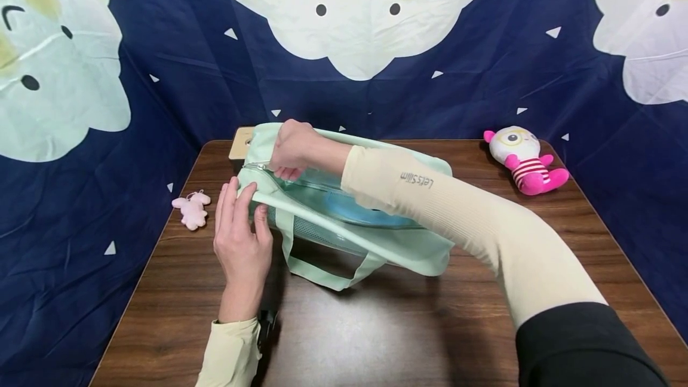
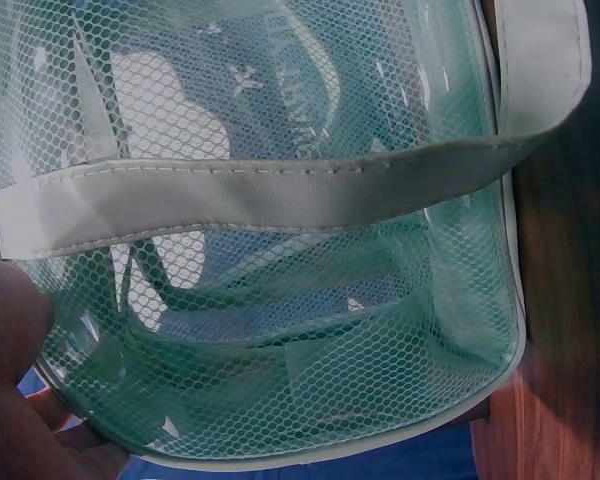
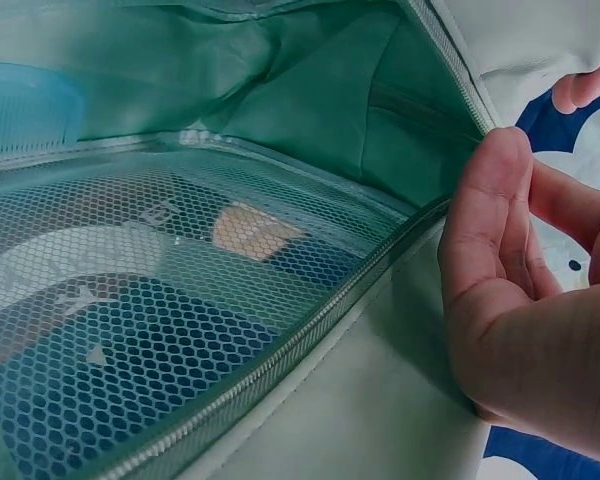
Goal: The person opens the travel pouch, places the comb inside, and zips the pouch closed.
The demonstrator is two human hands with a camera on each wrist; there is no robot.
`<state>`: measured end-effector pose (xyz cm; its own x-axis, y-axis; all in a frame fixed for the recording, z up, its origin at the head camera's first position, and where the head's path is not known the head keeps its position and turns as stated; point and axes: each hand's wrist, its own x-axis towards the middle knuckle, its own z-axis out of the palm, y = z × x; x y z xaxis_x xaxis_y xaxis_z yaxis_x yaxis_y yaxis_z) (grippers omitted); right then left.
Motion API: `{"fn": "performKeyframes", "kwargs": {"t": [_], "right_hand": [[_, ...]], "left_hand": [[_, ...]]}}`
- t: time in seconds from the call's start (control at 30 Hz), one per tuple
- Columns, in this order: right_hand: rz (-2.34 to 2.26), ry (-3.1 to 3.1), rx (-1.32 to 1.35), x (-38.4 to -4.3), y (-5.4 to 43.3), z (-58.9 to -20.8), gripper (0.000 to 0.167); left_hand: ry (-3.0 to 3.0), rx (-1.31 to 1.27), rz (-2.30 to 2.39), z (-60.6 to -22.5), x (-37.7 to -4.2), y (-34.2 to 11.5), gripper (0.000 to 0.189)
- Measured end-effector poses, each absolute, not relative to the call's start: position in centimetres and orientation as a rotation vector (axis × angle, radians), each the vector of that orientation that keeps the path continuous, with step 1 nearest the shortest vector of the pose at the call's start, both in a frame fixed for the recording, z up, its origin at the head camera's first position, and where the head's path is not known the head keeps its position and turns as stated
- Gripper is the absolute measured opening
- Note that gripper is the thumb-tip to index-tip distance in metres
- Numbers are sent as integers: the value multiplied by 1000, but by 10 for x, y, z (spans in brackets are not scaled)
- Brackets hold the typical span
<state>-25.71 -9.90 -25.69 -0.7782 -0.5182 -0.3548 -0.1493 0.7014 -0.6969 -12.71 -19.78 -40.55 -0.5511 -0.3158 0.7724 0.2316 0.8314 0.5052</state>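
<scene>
A mint-green bag (image 1: 408,249) with clear mesh sides and a strap handle (image 1: 322,279) lies at the back of the table, its zipped top gaping. My right hand (image 1: 295,148) is at the left end of the opening, fingers curled at the zipper (image 1: 258,166); in the right wrist view, the thumb and fingers of the right hand (image 3: 520,260) meet where the two zipper rows join. The pull itself is hidden. My left hand (image 1: 243,243) holds the bag's near left corner, thumb on the front side. Inside the bag is a blue comb (image 3: 25,105).
A small pink plush (image 1: 192,210) lies left of the bag, and a pink-and-white plush toy (image 1: 524,160) sits at the back right. Behind the bag's left end stands a light wooden-topped object (image 1: 240,143). A dark blue patterned cloth (image 1: 177,94) hangs around the table.
</scene>
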Motion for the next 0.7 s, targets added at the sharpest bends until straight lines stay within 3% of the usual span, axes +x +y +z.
{"fn": "performKeyframes", "kwargs": {"t": [0.7], "right_hand": [[-969,2347,-589,-256,-78,-262,16]], "left_hand": [[-2028,46,-711,-405,-128,-200,31]]}}
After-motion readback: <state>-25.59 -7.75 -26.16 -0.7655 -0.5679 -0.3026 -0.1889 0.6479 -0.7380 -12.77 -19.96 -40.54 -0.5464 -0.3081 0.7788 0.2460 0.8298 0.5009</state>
